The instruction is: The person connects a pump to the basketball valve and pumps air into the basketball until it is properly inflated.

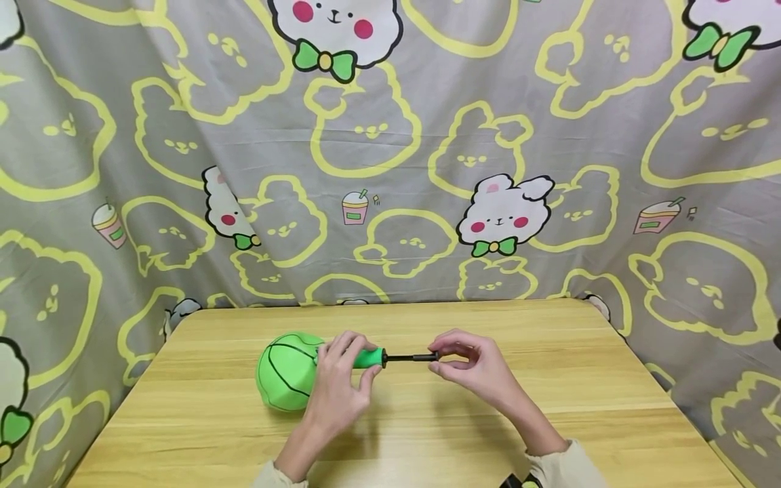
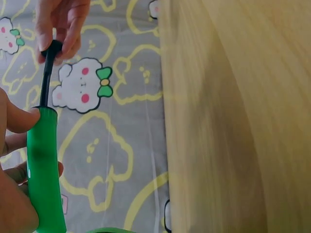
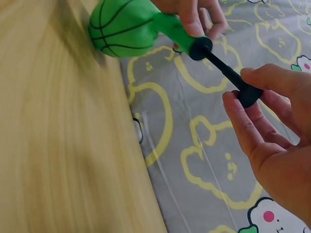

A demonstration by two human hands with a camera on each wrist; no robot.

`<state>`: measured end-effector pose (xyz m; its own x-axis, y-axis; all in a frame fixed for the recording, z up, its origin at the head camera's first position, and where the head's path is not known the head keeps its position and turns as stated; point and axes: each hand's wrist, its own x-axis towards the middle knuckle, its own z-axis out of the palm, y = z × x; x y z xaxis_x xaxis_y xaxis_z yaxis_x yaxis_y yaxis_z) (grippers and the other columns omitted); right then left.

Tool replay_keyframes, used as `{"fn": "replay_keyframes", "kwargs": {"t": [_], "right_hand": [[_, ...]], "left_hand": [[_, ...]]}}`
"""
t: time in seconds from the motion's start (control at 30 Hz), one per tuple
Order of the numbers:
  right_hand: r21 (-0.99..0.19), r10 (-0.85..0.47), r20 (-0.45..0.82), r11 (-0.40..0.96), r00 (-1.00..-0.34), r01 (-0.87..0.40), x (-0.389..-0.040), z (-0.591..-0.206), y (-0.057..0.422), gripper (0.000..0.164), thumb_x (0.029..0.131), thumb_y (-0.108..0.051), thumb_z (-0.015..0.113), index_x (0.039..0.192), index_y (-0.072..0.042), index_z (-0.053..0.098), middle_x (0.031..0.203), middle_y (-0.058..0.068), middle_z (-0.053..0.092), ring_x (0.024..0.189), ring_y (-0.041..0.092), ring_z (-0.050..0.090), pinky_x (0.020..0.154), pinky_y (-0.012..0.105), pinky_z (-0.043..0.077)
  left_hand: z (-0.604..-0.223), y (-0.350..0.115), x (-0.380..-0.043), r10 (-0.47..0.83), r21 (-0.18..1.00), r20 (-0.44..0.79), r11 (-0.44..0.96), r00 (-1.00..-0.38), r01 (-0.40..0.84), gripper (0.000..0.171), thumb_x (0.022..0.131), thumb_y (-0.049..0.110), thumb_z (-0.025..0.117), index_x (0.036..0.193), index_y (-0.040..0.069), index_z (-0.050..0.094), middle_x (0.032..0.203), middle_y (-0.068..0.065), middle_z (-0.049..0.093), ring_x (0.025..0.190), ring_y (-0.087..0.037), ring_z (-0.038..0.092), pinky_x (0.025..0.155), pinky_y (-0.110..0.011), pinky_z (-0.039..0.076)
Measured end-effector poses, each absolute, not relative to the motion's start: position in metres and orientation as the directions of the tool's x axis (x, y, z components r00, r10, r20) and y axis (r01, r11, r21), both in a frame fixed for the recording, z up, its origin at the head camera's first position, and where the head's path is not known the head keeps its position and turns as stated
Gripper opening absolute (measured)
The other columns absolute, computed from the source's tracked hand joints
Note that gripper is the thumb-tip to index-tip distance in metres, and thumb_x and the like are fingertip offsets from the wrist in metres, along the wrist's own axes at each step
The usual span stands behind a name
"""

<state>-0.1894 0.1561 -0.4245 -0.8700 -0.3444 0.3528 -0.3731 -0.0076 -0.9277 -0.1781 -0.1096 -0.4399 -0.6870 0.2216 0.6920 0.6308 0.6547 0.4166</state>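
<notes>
Jutting from the curled left hand (image 1: pixel 339 386) toward the right hand (image 1: pixel 478 367), the green barrel (image 1: pixel 369 358) of a hand air pump is gripped between the left thumb and fingers, close to its black collar (image 1: pixel 384 357). From that collar a thin black plunger rod (image 1: pixel 401 358) is extended across the gap between the two hands, part of its length being exposed. Its black end knob (image 3: pixel 249 94) is pinched by the right hand, the thumb being set on one side and fingertips on the other, so that the grasp is narrow.

To the left of the left hand, and partly hidden by it, a green ball (image 1: pixel 283 376) marked with black basketball lines is seen, its surface creased and dented. In the right wrist view the barrel's other end is shown meeting the ball; how they are joined cannot be told.

Below both hands a light wooden tabletop (image 1: pixel 518 318) is spread, and the pump is held above it. Beyond the hands, a grey curtain (image 1: pixel 409 183) is hung, printed with yellow animal outlines and white rabbit heads (image 1: pixel 503 210). Behind the right hand, its wrist is covered by a pale cuff (image 1: pixel 564 468).
</notes>
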Motion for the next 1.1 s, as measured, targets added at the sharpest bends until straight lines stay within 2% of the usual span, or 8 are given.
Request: {"fn": "replay_keyframes", "kwargs": {"t": [0.3,0.6,1.1], "right_hand": [[-0.933,-0.324,0.323,0.050,-0.889,-0.357,-0.189,-0.415,0.176,0.023,0.084,0.000,0.081,0.106,-0.002,0.073,0.113,0.029,0.064,0.100,0.030,0.072,0.079,0.039,0.060],[-0.930,-0.315,0.310,0.095,-0.897,-0.355,-0.190,-0.412,0.180,0.025,0.083,-0.005,0.084,0.106,-0.005,0.075,0.109,0.017,0.070,0.100,0.029,0.072,0.079,0.039,0.060],[-0.918,-0.315,0.329,0.112,-0.890,-0.380,-0.191,-0.420,0.171,0.023,0.081,-0.005,0.085,0.103,-0.009,0.079,0.099,0.015,0.071,0.096,0.028,0.073,0.079,0.038,0.060]], "left_hand": [[-0.438,-0.114,-0.180,0.205,0.414,0.705,0.659,-0.679,0.628,0.028,0.079,0.008,0.081,0.102,0.014,0.066,0.104,0.002,0.063,0.104,-0.020,0.061,0.095,-0.046,0.037],[-0.439,-0.114,-0.181,0.203,0.393,0.725,0.663,-0.658,0.637,0.027,0.079,0.009,0.079,0.102,0.013,0.066,0.104,0.001,0.063,0.103,-0.021,0.061,0.091,-0.045,0.036],[-0.440,-0.112,-0.181,0.219,0.369,0.726,0.675,-0.652,0.639,0.028,0.075,0.007,0.079,0.099,0.014,0.066,0.101,0.001,0.062,0.100,-0.021,0.060,0.090,-0.045,0.038]]}}
